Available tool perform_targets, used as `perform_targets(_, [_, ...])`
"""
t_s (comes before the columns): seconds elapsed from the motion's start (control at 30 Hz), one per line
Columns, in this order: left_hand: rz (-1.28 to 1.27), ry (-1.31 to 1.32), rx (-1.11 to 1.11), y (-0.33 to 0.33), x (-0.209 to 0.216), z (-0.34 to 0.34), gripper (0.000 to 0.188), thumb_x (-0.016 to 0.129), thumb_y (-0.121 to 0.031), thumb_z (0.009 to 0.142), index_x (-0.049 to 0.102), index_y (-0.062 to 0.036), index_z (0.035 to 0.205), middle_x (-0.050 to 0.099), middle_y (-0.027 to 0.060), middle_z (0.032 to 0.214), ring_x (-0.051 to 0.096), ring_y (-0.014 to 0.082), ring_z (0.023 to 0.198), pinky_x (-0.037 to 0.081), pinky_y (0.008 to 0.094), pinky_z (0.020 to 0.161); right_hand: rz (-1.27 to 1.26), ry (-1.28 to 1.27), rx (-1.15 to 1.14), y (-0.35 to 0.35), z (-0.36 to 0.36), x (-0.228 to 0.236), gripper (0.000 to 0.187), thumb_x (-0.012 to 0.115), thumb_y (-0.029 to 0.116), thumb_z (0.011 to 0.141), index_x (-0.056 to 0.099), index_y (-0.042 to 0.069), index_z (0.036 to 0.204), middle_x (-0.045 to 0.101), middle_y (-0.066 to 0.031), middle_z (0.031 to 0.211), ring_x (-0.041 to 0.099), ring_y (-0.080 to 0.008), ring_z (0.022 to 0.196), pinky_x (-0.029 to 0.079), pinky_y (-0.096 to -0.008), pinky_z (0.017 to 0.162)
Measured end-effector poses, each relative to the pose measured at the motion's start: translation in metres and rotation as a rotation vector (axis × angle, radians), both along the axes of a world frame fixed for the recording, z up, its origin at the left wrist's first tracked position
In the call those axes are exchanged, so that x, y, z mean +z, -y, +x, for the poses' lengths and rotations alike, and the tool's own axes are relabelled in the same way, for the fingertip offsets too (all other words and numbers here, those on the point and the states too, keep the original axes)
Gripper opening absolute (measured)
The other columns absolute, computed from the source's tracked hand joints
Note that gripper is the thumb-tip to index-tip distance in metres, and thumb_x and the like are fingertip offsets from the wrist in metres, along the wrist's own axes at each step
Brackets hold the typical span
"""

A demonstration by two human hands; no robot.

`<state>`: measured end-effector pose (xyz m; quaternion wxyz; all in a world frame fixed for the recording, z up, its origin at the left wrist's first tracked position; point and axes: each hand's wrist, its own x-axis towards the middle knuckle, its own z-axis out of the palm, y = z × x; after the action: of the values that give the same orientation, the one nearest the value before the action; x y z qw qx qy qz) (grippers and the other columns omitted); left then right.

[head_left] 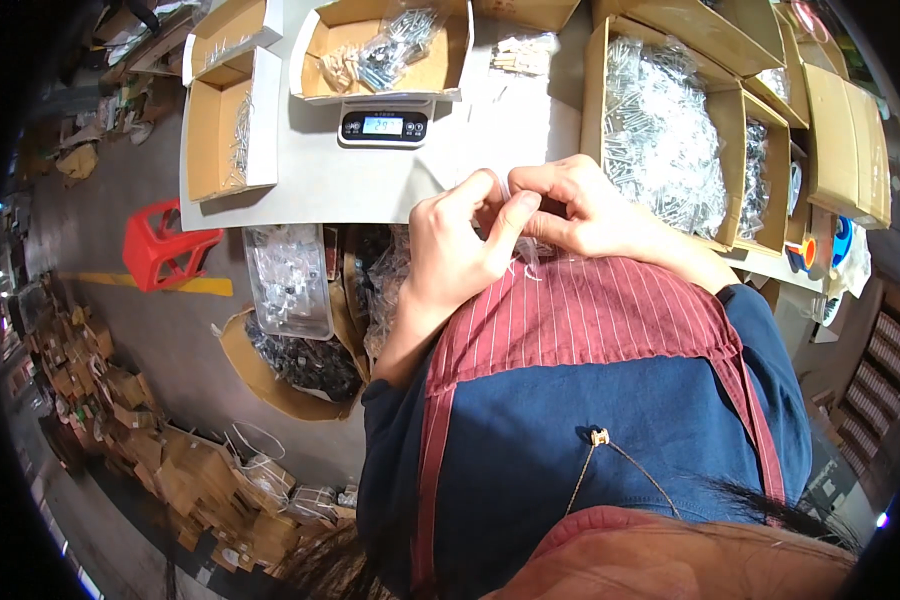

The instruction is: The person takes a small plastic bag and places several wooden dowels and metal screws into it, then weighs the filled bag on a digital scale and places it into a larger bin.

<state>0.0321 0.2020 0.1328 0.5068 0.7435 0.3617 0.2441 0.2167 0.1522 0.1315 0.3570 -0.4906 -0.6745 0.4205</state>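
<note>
Both my hands are close together over the table's near edge, in front of the striped red apron. My left hand (pixel 455 240) is closed in a pinch, thumb against the bent fingers. Facing it, my right hand (pixel 580 205) pinches too, its fingertips nearly touching the left ones. Between them a thin piece of clear plastic (pixel 504 187) shows, with crumpled clear ends hanging below the fingers. Its shape is mostly hidden. Beyond the hands stands a digital scale (pixel 383 126). The cardboard tray (pixel 315 45) on it holds clear bags of screws (pixel 415 35) and wooden dowels (pixel 340 70).
Right of my hands, a cardboard box (pixel 595 90) is heaped with bagged screws (pixel 665 140). Small trays (pixel 210 150) sit at the table's left. Below stand a clear plastic bin (pixel 290 265), a carton (pixel 240 350) of dark parts and a red stool (pixel 160 245).
</note>
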Motion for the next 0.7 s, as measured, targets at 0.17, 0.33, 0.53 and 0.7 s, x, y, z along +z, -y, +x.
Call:
perform_targets(0.17, [-0.166, 0.088, -0.088, -0.001, -0.004, 0.004, 0.028, 0.051, -0.016, 0.101, 0.064, 0.0025, 0.084, 0.064, 0.0057, 0.066, 0.057, 0.0063, 0.057, 0.045, 0.024, 0.053, -0.365, -0.183, -0.007, 0.004, 0.014, 0.013, 0.023, 0.071, 0.016, 0.089, 0.06, 0.001, 0.074, 0.062, -0.003, 0.068, 0.049, -0.0053, 0.059, 0.038, -0.0275, 0.052])
perform_targets(0.33, [-0.201, 0.13, -0.16, -0.004, -0.008, 0.009, 0.013, 0.055, -0.004, 0.094, 0.062, 0.0009, 0.084, 0.065, 0.0106, 0.068, 0.064, 0.0132, 0.059, 0.048, 0.0257, 0.054, -0.533, -0.496, -0.061, 0.01, 0.018, 0.006, 0.024, 0.069, 0.016, 0.091, 0.06, 0.002, 0.073, 0.06, 0.0011, 0.068, 0.047, -0.0051, 0.059, 0.035, -0.0234, 0.053])
perform_targets(0.53, [-0.117, 0.224, 0.003, -0.003, -0.018, 0.015, 0.006, 0.062, 0.0, 0.084, 0.059, -0.0014, 0.079, 0.063, 0.0082, 0.066, 0.062, 0.013, 0.057, 0.048, 0.0268, 0.054, -0.385, -0.312, -0.207, 0.007, 0.009, 0.007, 0.021, 0.065, 0.018, 0.09, 0.059, 0.002, 0.076, 0.055, -0.0006, 0.062, 0.046, -0.0055, 0.052, 0.035, -0.0248, 0.048])
perform_targets(0.7, [0.269, -0.02, 0.271, -0.004, -0.02, 0.018, 0.008, 0.066, -0.004, 0.081, 0.06, -0.0023, 0.075, 0.059, 0.005, 0.061, 0.054, 0.0101, 0.053, 0.042, 0.0273, 0.05, 0.438, 0.315, -0.416, -0.002, 0.012, -0.008, 0.014, 0.069, 0.012, 0.079, 0.057, 0.006, 0.077, 0.054, -0.0051, 0.062, 0.056, -0.0184, 0.053, 0.045, -0.0318, 0.049])
